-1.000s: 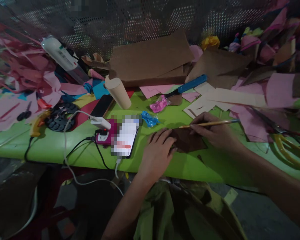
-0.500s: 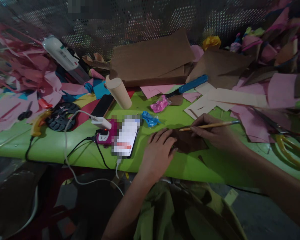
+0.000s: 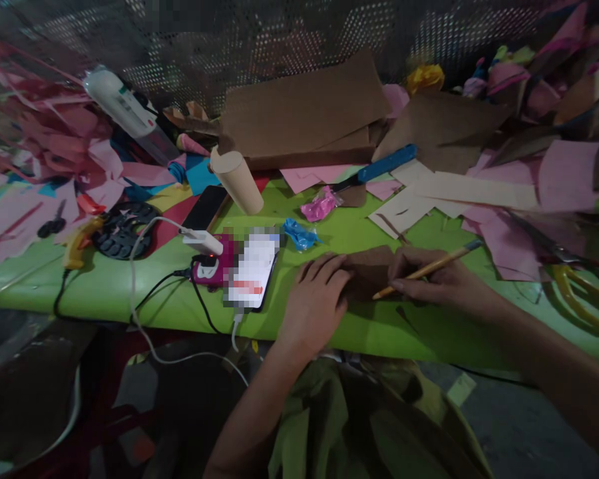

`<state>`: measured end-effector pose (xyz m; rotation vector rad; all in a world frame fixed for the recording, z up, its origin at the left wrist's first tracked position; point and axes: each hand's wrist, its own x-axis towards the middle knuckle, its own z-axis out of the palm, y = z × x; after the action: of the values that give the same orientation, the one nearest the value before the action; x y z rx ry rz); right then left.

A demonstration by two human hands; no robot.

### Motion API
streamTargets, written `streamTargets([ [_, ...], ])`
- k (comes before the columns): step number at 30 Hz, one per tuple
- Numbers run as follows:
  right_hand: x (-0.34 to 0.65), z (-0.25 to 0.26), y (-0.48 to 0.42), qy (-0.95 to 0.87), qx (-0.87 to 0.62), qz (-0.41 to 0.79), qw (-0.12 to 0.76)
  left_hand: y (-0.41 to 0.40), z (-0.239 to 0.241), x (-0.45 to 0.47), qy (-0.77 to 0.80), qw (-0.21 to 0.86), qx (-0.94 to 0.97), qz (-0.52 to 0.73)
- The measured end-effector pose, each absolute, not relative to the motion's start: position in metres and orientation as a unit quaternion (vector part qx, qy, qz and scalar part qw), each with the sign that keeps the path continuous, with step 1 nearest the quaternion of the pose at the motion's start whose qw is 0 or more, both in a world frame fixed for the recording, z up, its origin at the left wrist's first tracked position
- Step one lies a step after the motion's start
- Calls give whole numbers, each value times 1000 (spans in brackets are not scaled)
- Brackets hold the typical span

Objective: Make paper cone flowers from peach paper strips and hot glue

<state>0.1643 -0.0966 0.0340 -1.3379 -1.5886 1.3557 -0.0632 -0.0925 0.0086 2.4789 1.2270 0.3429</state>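
My right hand (image 3: 424, 276) grips a pencil (image 3: 436, 265) in a writing hold, its tip low over the near edge of a small brown cardboard piece (image 3: 372, 266). Beside it, my left hand (image 3: 319, 293) lies flat with fingers stretched out, touching the left side of the cardboard. Part of the cardboard is hidden under both hands. To the left of my left hand lies a lit smartphone (image 3: 253, 269) with a white cable plugged in. A blue crumpled plastic bit (image 3: 300, 234) and a pink one (image 3: 321, 203) sit beyond my fingers.
Yellow-handled scissors (image 3: 576, 303) lie at the right. Behind are a blue-handled cutter (image 3: 387, 164), a cardboard tube (image 3: 238, 183) and a cardboard box (image 3: 304, 113). Leftward stand a magenta power socket (image 3: 212, 273) with trailing cords and a yellow glue gun (image 3: 76, 243). Pink paper scraps (image 3: 509, 243) spread around.
The pencil tip has moved from the cardboard's far side toward its near edge, and the pencil is tilted more steeply. My left hand stays almost in place.
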Motion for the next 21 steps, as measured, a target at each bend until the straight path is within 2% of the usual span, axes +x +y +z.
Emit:
streamTargets([
  [5, 166, 35, -98, -582, -516, 542, 318, -93, 7, -64, 430, 170, 878, 123],
  [8, 166, 34, -94, -540, -537, 548, 345, -94, 7, -64, 430, 158, 880, 127],
  [12, 163, 28, -82, -529, -555, 506, 395, -95, 6, -63, 432, 149, 879, 136],
  [21, 153, 14, -72, -550, -570, 451, 411, -94, 7, -64, 439, 175, 868, 151],
])
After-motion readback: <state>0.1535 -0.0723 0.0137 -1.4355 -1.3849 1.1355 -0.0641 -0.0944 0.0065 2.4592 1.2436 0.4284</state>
